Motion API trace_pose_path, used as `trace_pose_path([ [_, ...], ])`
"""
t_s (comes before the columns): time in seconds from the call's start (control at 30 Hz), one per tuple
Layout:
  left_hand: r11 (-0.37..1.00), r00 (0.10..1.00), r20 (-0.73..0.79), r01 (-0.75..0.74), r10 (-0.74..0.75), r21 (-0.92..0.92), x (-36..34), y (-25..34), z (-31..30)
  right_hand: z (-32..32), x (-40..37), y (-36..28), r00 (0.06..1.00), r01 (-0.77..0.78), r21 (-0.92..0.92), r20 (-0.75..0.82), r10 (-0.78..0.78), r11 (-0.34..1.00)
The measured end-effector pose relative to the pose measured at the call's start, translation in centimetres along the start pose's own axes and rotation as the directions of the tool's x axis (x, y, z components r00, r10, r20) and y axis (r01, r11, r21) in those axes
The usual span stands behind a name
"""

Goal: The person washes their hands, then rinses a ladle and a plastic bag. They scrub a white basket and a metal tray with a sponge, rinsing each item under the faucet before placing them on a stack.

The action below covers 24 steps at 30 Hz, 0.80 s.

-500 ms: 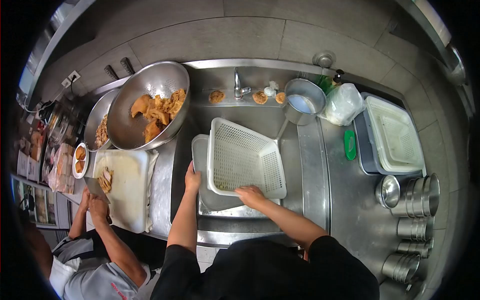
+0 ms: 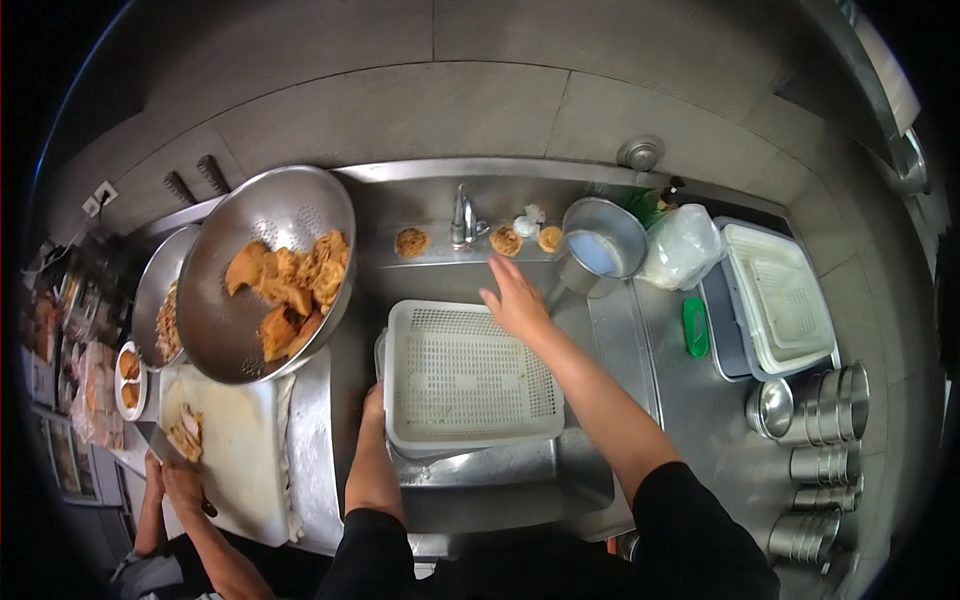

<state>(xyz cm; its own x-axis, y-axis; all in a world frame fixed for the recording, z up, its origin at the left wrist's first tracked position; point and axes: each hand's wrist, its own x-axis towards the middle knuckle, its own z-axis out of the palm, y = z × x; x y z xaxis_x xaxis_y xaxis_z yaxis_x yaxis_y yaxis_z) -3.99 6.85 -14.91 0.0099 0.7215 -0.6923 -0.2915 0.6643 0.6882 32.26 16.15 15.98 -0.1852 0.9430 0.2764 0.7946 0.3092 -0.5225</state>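
Note:
A white perforated plastic basket [image 2: 470,375] sits level over the sink, on top of a grey tray [image 2: 380,352] that shows only as a rim at its left side. My left hand [image 2: 373,403] grips the tray at that left edge, with its fingers partly hidden. Above the basket's back right edge, my right hand [image 2: 518,305] is open and holds nothing, fingers spread toward the faucet [image 2: 462,218]. Scouring pads [image 2: 411,242] rest along the sink's back ledge beside the faucet.
A large metal colander [image 2: 205,310] with fried brown pieces stands left. There, a co-worker's hands [image 2: 180,485] use a knife on a cutting board [image 2: 245,440]. On the right are a metal pot [image 2: 605,225], plastic bag [image 2: 683,248], green brush [image 2: 695,328], stacked baskets [image 2: 780,300] and metal containers [image 2: 825,465].
The white basket has gone from tilted to level, covering most of the grey tray. My right hand has let go of its front edge and moved up toward the faucet. The view has shifted.

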Motion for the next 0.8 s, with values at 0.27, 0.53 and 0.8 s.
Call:
trace_pose_path([
  [0.27, 0.898, 0.937, -0.193, -0.199, 0.292, 0.394, 1.8, 1.9, 3.0, 2.5, 3.0, 0.8, 0.999, -0.036, -0.214, -0.005, 0.036, 0.976],
  [0.53, 0.642, 0.793, 0.161, -0.577, 0.587, 0.505, -8.0, 14.5, 21.8, 6.6, 4.8, -0.9, 0.929, -0.365, 0.328, 0.185, 0.320, 0.871],
  [0.8, -0.046, 0.543, 0.666, -0.757, 0.512, 0.652, -7.8, 21.6, 27.2, 6.0, 5.7, -0.6, 0.993, -0.117, 0.592, 0.085, 0.082, 0.797],
])
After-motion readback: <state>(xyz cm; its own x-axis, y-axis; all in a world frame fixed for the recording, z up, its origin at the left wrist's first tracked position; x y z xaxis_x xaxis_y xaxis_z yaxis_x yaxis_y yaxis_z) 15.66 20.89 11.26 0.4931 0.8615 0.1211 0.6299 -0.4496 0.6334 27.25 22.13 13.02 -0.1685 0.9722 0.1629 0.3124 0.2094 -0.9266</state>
